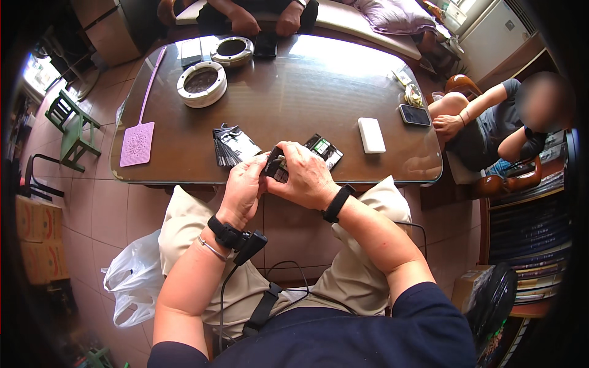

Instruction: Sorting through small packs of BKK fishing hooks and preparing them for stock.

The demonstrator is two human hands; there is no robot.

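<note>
Both my hands meet above the table's near edge, around a small dark printed packet (273, 162). My left hand (245, 186) pinches its left side between thumb and fingers. My right hand (303, 175) curls over its top and right side, hiding part of it. Just beyond my left hand lies a fanned stack of black-and-white printed packets (235, 145) on the glass-topped table (294, 99). Several more dark packets with green and white print (326, 149) lie beyond my right hand, partly covered by it.
Two round ashtrays (202, 85) and a pink fly swatter (137, 143) occupy the table's left side. A white box (371, 135) and a smartphone (415, 115) lie to the right. One person sits across the table, another at the right. A plastic bag (133, 278) is on the floor.
</note>
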